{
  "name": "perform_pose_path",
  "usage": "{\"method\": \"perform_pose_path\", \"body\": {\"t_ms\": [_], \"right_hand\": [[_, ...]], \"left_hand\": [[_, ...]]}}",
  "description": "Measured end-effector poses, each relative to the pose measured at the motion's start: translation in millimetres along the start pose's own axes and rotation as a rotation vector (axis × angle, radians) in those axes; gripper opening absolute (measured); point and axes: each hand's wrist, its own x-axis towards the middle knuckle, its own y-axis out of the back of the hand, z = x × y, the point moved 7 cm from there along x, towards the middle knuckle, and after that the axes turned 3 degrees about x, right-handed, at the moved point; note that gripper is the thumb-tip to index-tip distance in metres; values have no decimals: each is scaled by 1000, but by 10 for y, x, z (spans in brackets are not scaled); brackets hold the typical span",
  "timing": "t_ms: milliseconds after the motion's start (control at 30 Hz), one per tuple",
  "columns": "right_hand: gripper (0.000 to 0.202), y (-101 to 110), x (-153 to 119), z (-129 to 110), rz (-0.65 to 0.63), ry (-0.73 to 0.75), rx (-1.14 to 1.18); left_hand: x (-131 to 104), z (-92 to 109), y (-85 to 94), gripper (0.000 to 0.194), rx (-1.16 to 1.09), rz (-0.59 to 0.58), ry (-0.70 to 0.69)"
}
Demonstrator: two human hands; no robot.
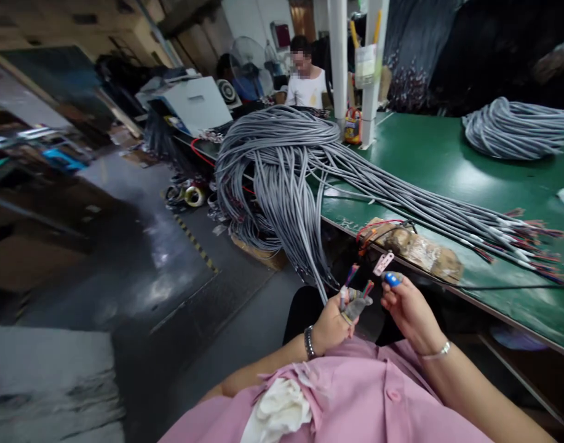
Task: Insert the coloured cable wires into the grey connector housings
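My left hand [336, 323], with grey covers on some fingers, is closed around the ends of grey cables [321, 284]. Bunches of thin coloured wires [367, 288] stick out of the cable ends above the fingers. To its right, my right hand [408, 307] is closed at the fingertips, where a small blue piece with white spots [392, 279] shows; I cannot tell if it is held or worn on a finger. Just above that piece is a pale pink strip with holes [383, 263], near the table edge. The two hands are apart.
A large heap of grey cables [282, 141] drapes over the edge of the green table [424, 166], stripped ends lying right. A taped brown bundle [415, 249] sits at the edge. Another cable coil [516, 129] lies far right. A person [307, 86] sits behind, near a fan [249, 67].
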Motion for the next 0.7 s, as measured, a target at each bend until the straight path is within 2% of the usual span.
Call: {"method": "perform_pose_path", "body": {"t_ms": [67, 167, 267, 400, 600, 700], "right_hand": [[16, 79, 13, -73, 36, 5, 58], [21, -44, -82, -58, -127, -48, -95], [25, -241, -194, 17, -272, -55, -323], [25, -336, -162, 24, -282, 28, -473], [24, -380, -82, -3, -350, 25, -559], [22, -443, -117, -4, -402, 10, -576]], "left_hand": [[6, -9, 15, 43, -47, 12, 20], [17, -46, 34, 40, -86, 39, 56], [22, -70, -29, 41, -55, -23, 74], [17, -77, -112, 41, -25, -97, 66], [42, -147, -36, 38, 38, -3, 108], [49, -121, -27, 34, 104, -9, 95]]}}
